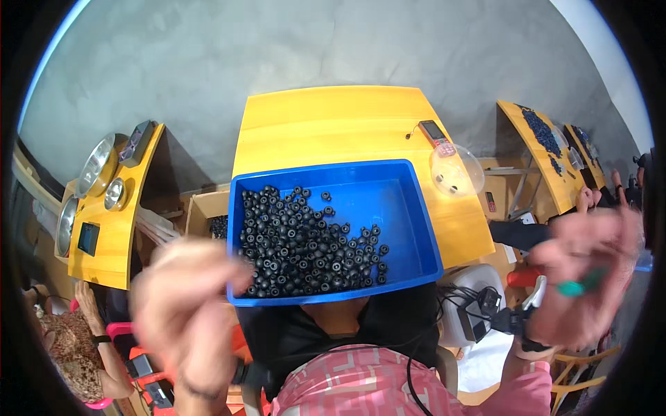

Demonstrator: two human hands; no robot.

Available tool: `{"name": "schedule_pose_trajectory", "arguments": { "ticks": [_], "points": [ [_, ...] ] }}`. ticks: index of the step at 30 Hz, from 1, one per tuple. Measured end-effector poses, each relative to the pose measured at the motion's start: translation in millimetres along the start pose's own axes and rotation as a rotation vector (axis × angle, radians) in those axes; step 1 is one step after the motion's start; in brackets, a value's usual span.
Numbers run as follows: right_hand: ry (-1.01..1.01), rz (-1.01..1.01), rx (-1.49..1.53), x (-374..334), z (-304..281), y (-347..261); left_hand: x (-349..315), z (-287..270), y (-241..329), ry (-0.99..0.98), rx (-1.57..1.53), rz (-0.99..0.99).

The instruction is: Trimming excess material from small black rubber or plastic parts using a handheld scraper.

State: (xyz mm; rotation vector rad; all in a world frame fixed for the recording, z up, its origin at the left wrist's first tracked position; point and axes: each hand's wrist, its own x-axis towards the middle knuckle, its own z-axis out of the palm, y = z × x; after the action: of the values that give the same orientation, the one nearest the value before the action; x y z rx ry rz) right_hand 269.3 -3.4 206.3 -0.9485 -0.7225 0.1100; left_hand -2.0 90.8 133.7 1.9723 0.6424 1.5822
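A blue plastic tray sits on the near part of a yellow table, over my lap. Many small round black pieces with holes are heaped along its left and front side. My left hand is raised by the tray's front left corner, its fingers smeared by motion. Out to the right, away from the tray, my right hand is also raised and blurred. Its fingers curl around a small green thing whose kind I cannot make out.
On the yellow table lie a red phone and a clear round container with a few black pieces. A cardboard box stands left of the tray. Side tables hold metal bowls and dark pieces. Other people sit at both sides.
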Motion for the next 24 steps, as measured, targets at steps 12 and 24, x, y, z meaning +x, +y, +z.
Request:
{"name": "schedule_pose_trajectory", "arguments": {
  "ticks": [12, 24],
  "points": [
    [-1.146, 1.037, -0.14, -96.5, -61.3, 126.8, -32.4, 56.9, -86.8, -0.472, 0.531, -0.309],
    [-1.186, 1.103, -0.133, -111.1, -77.1, 141.3, -37.1, 67.7, -96.4, -0.593, 0.565, -0.339]
  ]
}}
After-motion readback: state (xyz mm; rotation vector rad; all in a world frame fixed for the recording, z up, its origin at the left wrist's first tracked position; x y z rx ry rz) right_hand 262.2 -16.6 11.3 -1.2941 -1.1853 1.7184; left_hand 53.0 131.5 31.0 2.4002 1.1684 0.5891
